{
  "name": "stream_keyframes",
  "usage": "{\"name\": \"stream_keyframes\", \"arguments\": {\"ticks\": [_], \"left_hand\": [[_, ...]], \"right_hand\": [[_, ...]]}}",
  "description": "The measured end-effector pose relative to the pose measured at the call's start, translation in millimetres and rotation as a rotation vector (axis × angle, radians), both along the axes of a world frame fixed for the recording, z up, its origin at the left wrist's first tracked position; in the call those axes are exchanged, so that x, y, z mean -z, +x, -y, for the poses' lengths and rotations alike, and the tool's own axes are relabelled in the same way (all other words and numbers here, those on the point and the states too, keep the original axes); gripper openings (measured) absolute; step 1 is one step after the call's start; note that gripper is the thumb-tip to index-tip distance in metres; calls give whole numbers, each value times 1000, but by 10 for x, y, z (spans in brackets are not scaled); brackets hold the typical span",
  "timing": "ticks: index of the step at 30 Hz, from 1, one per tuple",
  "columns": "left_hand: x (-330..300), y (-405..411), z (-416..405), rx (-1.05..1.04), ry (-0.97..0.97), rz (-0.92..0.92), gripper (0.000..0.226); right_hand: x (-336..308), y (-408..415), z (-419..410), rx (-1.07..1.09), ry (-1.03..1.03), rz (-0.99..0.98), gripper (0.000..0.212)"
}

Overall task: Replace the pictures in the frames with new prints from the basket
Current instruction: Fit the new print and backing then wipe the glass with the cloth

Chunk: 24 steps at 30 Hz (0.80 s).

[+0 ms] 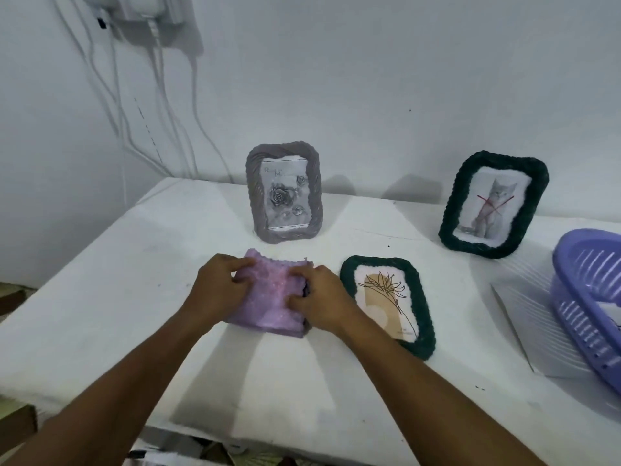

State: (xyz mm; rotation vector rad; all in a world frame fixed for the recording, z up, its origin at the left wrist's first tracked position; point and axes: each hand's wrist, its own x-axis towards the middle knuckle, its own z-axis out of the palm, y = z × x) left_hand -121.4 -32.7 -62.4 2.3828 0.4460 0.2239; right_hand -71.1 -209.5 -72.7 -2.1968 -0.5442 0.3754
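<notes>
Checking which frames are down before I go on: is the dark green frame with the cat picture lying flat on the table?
No. The cat frame stands upright near the wall, while the green flower frame lies flat on the table.

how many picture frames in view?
4: grey frame upright at back, green cat frame upright back right, green flower frame lying flat, pink frame face down under both hands.

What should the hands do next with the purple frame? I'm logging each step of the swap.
Probably work its backing open. Both the left hand and right hand grip the purple frame, which seems to lie face down on the table, so its picture cannot come out yet.
</notes>
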Motion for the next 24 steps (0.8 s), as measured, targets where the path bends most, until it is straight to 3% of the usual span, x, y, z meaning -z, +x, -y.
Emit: {"name": "stream_keyframes", "arguments": {"ticks": [10,14,17,20,24], "left_hand": [[163,24,-60,81,182,-149,39],[129,48,-2,14,229,-132,33],[3,103,242,164,165,-7,24],[-75,185,645,348,28,-45,21],[-45,349,1051,468,42,-125,35]], "right_hand": [[6,-10,-30,-16,-135,-6,57],[-212,-3,255,48,-128,105,37],[-293,130,687,243,-134,154,29],[-240,273,1105,383,-271,97,35],[-158,317,1360,419,-452,-24,40]]}}
